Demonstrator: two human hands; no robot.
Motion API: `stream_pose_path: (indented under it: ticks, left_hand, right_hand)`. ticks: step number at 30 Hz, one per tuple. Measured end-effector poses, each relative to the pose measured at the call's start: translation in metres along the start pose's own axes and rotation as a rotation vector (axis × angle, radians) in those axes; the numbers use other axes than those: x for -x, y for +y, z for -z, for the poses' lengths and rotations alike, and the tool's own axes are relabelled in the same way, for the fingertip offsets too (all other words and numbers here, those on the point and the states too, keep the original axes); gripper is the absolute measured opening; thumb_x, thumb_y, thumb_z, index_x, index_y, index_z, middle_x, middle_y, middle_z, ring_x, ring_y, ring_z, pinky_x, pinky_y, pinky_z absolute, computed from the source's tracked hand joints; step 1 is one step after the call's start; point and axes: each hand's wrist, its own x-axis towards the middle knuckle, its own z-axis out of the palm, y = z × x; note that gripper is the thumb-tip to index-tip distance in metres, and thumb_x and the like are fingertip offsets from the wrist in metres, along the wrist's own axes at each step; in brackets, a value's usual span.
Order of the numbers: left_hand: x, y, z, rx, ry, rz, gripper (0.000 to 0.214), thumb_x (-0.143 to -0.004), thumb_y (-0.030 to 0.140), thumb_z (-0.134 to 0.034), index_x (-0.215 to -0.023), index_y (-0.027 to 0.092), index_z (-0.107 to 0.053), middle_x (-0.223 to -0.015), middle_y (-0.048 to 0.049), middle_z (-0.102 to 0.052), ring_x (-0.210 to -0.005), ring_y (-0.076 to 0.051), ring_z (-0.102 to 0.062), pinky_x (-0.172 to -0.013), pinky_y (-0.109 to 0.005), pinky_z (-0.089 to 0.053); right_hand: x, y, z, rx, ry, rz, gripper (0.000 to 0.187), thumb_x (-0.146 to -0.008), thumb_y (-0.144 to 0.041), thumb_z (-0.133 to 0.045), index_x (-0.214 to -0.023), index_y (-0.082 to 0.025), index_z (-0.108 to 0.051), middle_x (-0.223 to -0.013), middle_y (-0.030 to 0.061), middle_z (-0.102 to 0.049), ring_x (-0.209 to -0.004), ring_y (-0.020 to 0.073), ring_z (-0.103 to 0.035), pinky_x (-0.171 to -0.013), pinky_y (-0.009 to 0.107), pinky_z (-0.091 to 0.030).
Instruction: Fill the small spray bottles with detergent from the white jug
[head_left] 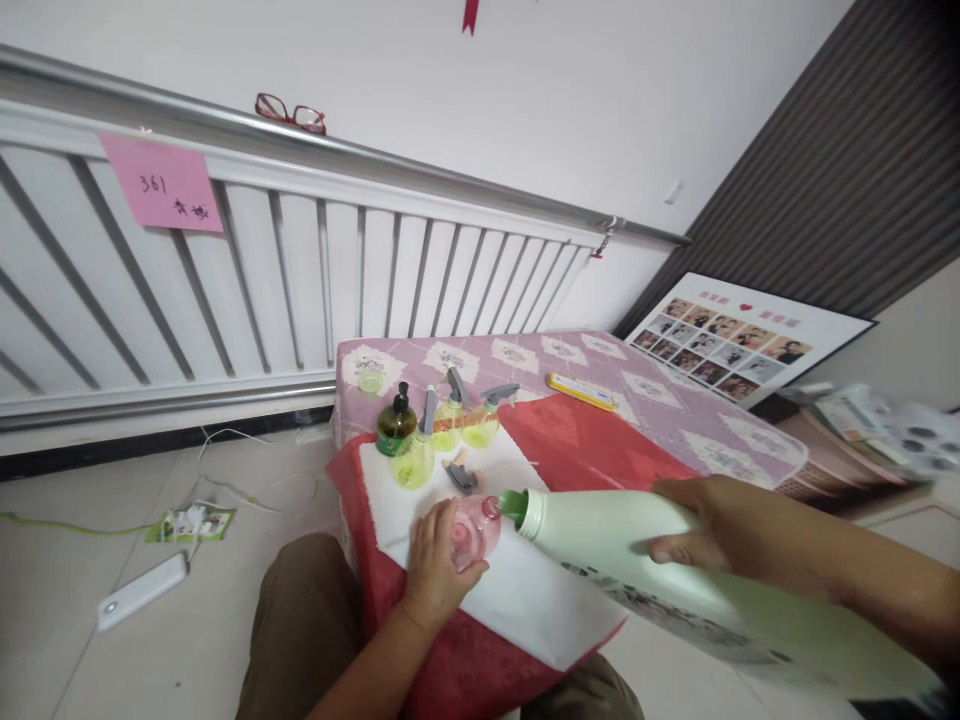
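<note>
My left hand is wrapped round a small clear pink bottle standing on a white cloth. My right hand grips a large pale green jug, tilted so its green spout touches the pink bottle's mouth. Beyond them stand three yellow-green spray bottles and a dark green pump bottle. A loose grey spray head lies on the cloth.
The low table has a red cloth over a pink patterned cover; a yellow flat item lies on it. A white radiator stands behind, with red glasses on top. Cables and a white power strip lie on the floor.
</note>
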Motion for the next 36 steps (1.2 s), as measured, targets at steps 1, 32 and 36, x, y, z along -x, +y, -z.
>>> stream_pose_path:
  ticks: [1,32,36]
  left_hand:
    - [-0.0001,-0.0003,-0.0003,0.003,0.000,-0.001,0.088,-0.062,0.029,-0.075,-0.137,0.019,-0.032,-0.135,-0.0139,-0.048,-0.123,-0.031,-0.046,-0.105,-0.051,-0.037]
    - [-0.0004,-0.0025,-0.0019,-0.004,-0.004,-0.012,0.089,-0.062,0.030,-0.076,-0.138,0.018,-0.031,-0.135,-0.0144,-0.048,-0.124,-0.032,-0.045,-0.104,-0.052,-0.037]
    - [-0.0009,-0.0019,-0.0014,0.005,-0.011,-0.002,0.089,-0.062,0.030,-0.075,-0.138,0.018,-0.031,-0.135,-0.0143,-0.048,-0.124,-0.032,-0.045,-0.105,-0.052,-0.037]
  right_hand:
    - [0.0000,-0.0001,-0.0001,-0.001,0.002,0.000,0.028,-0.071,-0.050,-0.059,-0.078,-0.022,-0.062,-0.079,0.0047,-0.070,-0.074,0.0244,-0.063,-0.062,0.031,-0.041]
    - [-0.0002,-0.0008,0.0026,0.019,-0.024,-0.006,0.029,-0.073,-0.050,-0.059,-0.080,-0.022,-0.062,-0.082,0.0052,-0.070,-0.075,0.0245,-0.064,-0.062,0.032,-0.042]
    - [0.0002,-0.0019,0.0041,0.011,-0.055,0.010,0.030,-0.074,-0.050,-0.058,-0.081,-0.021,-0.062,-0.084,0.0061,-0.071,-0.076,0.0244,-0.064,-0.063,0.032,-0.043]
